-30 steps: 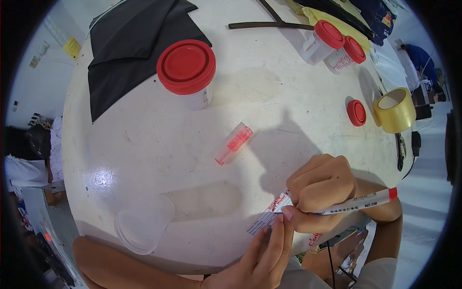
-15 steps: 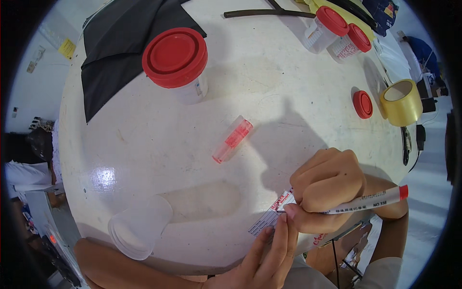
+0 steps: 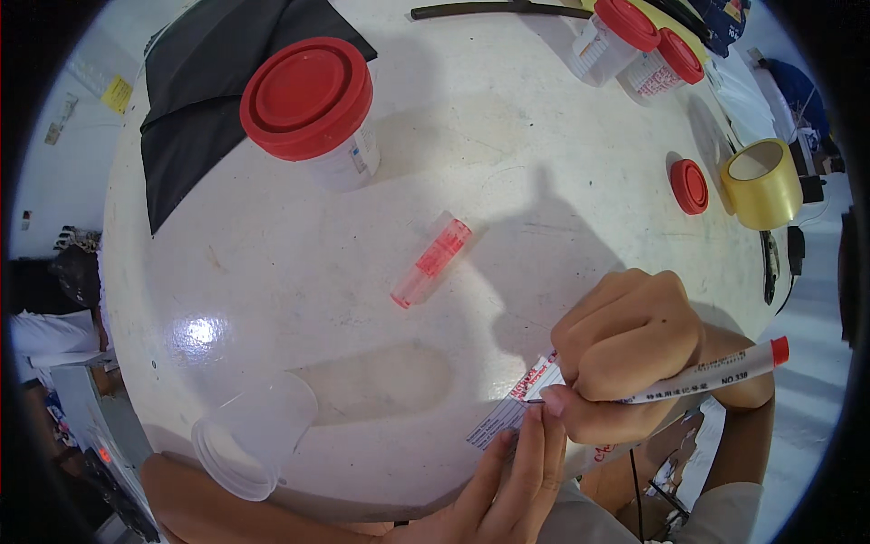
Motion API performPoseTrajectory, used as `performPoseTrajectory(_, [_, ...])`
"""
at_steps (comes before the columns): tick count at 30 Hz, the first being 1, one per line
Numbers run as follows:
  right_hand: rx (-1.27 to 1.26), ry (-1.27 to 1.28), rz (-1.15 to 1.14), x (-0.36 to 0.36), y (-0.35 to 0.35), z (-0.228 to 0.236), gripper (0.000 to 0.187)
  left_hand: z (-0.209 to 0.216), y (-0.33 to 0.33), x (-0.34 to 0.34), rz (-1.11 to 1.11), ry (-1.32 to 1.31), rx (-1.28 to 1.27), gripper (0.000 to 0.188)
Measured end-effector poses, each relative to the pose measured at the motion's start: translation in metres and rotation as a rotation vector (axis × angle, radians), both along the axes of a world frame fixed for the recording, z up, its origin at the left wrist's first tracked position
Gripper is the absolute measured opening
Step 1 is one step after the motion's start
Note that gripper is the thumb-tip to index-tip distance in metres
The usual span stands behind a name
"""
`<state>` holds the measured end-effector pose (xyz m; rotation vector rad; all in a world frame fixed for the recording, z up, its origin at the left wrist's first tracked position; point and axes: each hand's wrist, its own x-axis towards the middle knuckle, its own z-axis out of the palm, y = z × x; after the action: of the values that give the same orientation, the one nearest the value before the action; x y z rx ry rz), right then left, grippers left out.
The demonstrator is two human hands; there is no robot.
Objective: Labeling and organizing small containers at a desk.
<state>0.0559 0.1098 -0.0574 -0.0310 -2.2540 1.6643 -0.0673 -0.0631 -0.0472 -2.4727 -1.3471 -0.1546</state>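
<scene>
A label is pinned flat at the near edge of the white bench by the extended fingers of the left hand. A marker is gripped in the clenched right hand, tip on the label. Writing appears under way, unfinished; the small pink-filled tube lies apart, apparently unlabelled.

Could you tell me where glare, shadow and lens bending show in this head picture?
Head view: glare patch on the white table at lower left; a soft shadow falls above the right hand; the fisheye bends the table's edge into a curve and blackens the corners.
</scene>
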Motion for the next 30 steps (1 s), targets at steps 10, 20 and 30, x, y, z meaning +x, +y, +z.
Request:
performPoseTrajectory(10, [0.008,-0.008,0.015,0.003,-0.004,0.008,0.038,0.004,-0.001,0.003,0.009,0.003,0.008,0.030])
performPoseTrajectory(20, [0.040,0.031,-0.034,0.001,-0.003,0.009,0.037,0.003,0.001,0.003,0.014,0.003,0.003,0.031])
performPoseTrajectory(30, [-0.022,-0.149,0.063,0.004,0.000,0.014,0.037,0.007,0.001,0.005,0.029,0.013,0.009,0.031])
